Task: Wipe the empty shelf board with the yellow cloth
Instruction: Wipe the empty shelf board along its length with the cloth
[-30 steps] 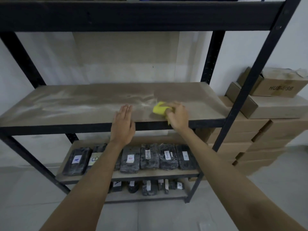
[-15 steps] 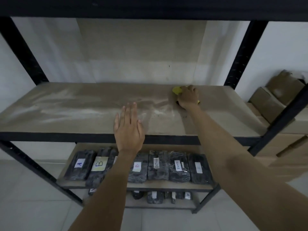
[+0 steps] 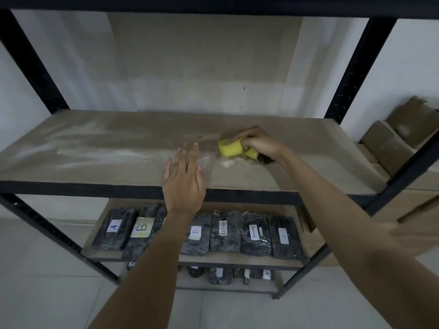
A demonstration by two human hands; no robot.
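Note:
The empty shelf board [image 3: 99, 148] is a dusty brown panel in a black metal rack, with pale dust streaks across its left half. My right hand [image 3: 259, 142] grips the folded yellow cloth [image 3: 231, 148] and presses it on the board right of centre. My left hand [image 3: 184, 179] lies flat with fingers spread on the board's front edge, just left of the cloth. A small pale dust clump sits on the board below the cloth.
Black rack uprights [image 3: 354, 67] frame the board on both sides. The lower shelf [image 3: 213, 257] carries several dark wrapped packs with labels such as A and B. Cardboard boxes [image 3: 392, 143] are stacked to the right of the rack. A white wall is behind.
My right hand has pulled the cloth back from the rear of the board toward the middle and left. My left hand stays on the front edge.

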